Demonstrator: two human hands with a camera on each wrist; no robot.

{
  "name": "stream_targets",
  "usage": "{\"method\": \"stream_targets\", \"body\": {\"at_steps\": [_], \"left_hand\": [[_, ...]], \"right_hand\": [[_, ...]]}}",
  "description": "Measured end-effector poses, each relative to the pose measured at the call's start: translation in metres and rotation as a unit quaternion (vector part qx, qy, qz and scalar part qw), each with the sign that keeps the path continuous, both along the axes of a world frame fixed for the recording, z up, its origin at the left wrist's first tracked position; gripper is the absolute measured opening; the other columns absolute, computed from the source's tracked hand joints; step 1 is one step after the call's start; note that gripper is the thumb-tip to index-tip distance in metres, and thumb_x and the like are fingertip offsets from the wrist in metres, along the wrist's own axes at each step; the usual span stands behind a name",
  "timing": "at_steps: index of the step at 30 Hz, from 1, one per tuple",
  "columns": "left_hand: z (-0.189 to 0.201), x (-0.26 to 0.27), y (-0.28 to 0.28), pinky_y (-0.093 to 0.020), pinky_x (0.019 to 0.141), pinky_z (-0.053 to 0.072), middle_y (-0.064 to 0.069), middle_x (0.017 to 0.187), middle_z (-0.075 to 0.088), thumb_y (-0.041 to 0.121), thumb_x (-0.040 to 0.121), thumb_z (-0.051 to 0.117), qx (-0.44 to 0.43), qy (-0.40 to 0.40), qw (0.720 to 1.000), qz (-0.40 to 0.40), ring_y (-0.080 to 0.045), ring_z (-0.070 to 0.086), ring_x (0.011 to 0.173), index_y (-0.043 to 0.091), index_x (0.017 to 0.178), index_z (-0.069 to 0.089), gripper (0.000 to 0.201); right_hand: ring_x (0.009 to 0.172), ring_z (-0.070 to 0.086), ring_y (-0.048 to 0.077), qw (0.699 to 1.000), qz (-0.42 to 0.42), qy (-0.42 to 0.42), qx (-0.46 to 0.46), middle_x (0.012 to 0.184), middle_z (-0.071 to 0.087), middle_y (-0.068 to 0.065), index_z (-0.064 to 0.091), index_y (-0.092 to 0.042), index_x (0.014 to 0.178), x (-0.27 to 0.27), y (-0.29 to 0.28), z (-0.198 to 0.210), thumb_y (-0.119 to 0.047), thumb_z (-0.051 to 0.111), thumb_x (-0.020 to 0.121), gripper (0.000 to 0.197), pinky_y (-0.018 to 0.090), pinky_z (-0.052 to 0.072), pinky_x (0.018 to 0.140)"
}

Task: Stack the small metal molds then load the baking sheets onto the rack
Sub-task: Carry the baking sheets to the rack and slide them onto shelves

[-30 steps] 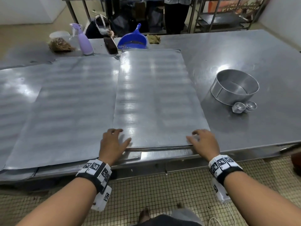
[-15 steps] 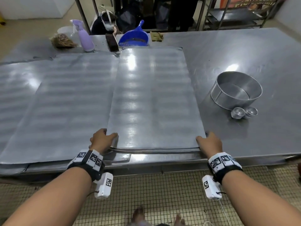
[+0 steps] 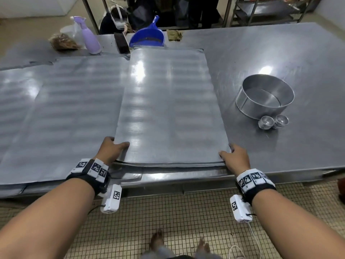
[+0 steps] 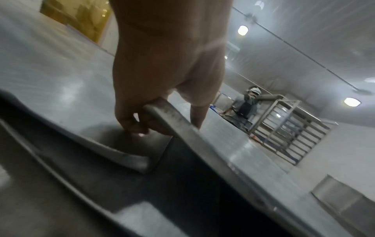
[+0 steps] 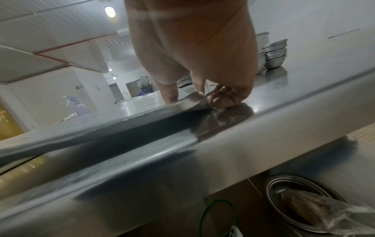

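Now both hands have slid outward: the left hand [image 3: 112, 149] and right hand [image 3: 236, 157] curl round the near corners of the top baking sheet [image 3: 168, 109], its edge lifting. Right of that sheet, the small metal molds [image 3: 273, 122] sit stacked, so loading begins.

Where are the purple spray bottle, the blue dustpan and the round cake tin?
purple spray bottle [image 3: 90, 40]: head view, on its body.
blue dustpan [image 3: 148, 37]: head view, on its scoop.
round cake tin [image 3: 248, 102]: head view, on its outer wall.

No legible words, brands or numbers — only black-and-white square marker codes on both wristbands [image 3: 89, 168].
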State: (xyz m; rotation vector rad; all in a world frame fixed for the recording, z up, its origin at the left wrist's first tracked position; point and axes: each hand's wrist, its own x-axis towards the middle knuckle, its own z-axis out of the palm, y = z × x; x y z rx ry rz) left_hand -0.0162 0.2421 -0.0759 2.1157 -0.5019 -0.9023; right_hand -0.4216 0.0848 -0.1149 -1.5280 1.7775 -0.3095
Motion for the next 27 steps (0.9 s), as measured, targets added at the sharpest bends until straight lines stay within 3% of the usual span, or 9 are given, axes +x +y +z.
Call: {"method": "stream_targets", "body": {"at_steps": [2, 4, 10, 14, 17, 20, 22, 25, 27], "left_hand": [[0.006, -0.01, 0.006, -0.042, 0.098, 0.053, -0.008, 0.122, 0.064, 0.017, 0.088, 0.079, -0.04, -0.022, 0.999, -0.02, -0.027, 0.065, 0.108, 0.008, 0.138, 0.05, 0.058], [0.008, -0.021, 0.017, -0.041, 0.098, 0.053, -0.004, 0.12, 0.066, 0.013, 0.091, 0.076, -0.072, -0.021, 0.996, -0.036, -0.025, 0.066, 0.108, 0.014, 0.138, 0.053, 0.052], [0.006, -0.054, 0.054, -0.047, 0.1, 0.055, 0.002, 0.12, 0.071, 0.016, 0.092, 0.076, -0.097, -0.005, 0.995, -0.037, -0.022, 0.07, 0.108, 0.025, 0.133, 0.059, 0.045], [0.009, -0.082, 0.074, -0.043, 0.098, 0.055, 0.008, 0.11, 0.07, 0.013, 0.092, 0.075, -0.114, -0.009, 0.993, -0.025, -0.016, 0.069, 0.102, 0.028, 0.128, 0.059, 0.043], [0.001, -0.104, 0.096, -0.044, 0.1, 0.055, 0.004, 0.112, 0.068, 0.013, 0.092, 0.075, -0.104, 0.0, 0.995, -0.012, -0.011, 0.067, 0.101, 0.021, 0.136, 0.056, 0.049], [-0.015, -0.125, 0.121, -0.043, 0.096, 0.055, -0.002, 0.122, 0.061, 0.019, 0.089, 0.079, -0.074, 0.023, 0.997, 0.02, -0.024, 0.066, 0.11, 0.018, 0.147, 0.042, 0.068], [-0.025, -0.135, 0.136, -0.041, 0.095, 0.053, -0.002, 0.127, 0.058, 0.025, 0.086, 0.083, -0.059, 0.023, 0.997, 0.033, -0.025, 0.063, 0.114, 0.02, 0.147, 0.039, 0.075], [-0.036, -0.134, 0.154, -0.046, 0.099, 0.053, -0.002, 0.129, 0.06, 0.031, 0.08, 0.087, -0.04, 0.028, 0.998, 0.043, -0.025, 0.064, 0.114, 0.023, 0.144, 0.04, 0.08], [-0.038, -0.128, 0.164, -0.051, 0.096, 0.057, -0.005, 0.127, 0.065, 0.036, 0.075, 0.09, -0.028, 0.048, 0.998, 0.021, -0.028, 0.068, 0.111, 0.022, 0.143, 0.043, 0.084]], "right_hand": [[0.11, 0.062, 0.031, 1.0, 0.001, 0.0, 0.0, 0.128, 0.061, 0.008, 0.058, -0.025, 0.135, -0.004, -0.001, 0.0, -0.064, 0.059, 0.064, 0.081, 0.045, 0.051, 0.099], [0.114, 0.061, 0.031, 1.0, 0.011, 0.008, -0.008, 0.132, 0.06, 0.007, 0.057, -0.024, 0.136, -0.01, 0.003, 0.004, -0.07, 0.059, 0.064, 0.085, 0.044, 0.049, 0.101], [0.122, 0.056, 0.032, 0.996, 0.057, 0.05, -0.043, 0.133, 0.062, 0.008, 0.058, -0.022, 0.136, -0.038, 0.02, 0.017, -0.057, 0.066, 0.084, 0.063, 0.042, 0.046, 0.1], [0.112, 0.062, 0.032, 0.997, 0.062, 0.027, -0.035, 0.123, 0.068, 0.007, 0.061, -0.02, 0.127, -0.058, 0.03, 0.024, -0.046, 0.073, 0.085, 0.052, 0.043, 0.05, 0.097], [0.101, 0.065, 0.029, 0.999, 0.045, -0.012, 0.002, 0.108, 0.066, 0.001, 0.06, -0.023, 0.12, -0.071, 0.037, 0.027, -0.038, 0.081, 0.08, 0.048, 0.047, 0.055, 0.092], [0.097, 0.065, 0.027, 0.997, 0.064, -0.027, 0.015, 0.099, 0.06, -0.003, 0.054, -0.022, 0.114, -0.086, 0.041, 0.028, -0.026, 0.086, 0.076, 0.05, 0.05, 0.056, 0.091], [0.098, 0.065, 0.025, 0.996, 0.077, -0.049, 0.018, 0.099, 0.063, -0.002, 0.052, -0.02, 0.113, -0.096, 0.042, 0.028, -0.019, 0.089, 0.073, 0.054, 0.048, 0.055, 0.094], [0.106, 0.061, 0.023, 0.99, 0.107, -0.08, 0.047, 0.117, 0.061, 0.003, 0.047, -0.012, 0.131, -0.111, 0.046, 0.021, -0.017, 0.092, 0.07, 0.076, 0.041, 0.052, 0.096], [0.108, 0.061, 0.022, 0.985, 0.129, -0.089, 0.073, 0.123, 0.059, 0.003, 0.04, -0.016, 0.135, -0.121, 0.05, 0.016, -0.024, 0.093, 0.068, 0.086, 0.041, 0.053, 0.095]]}}
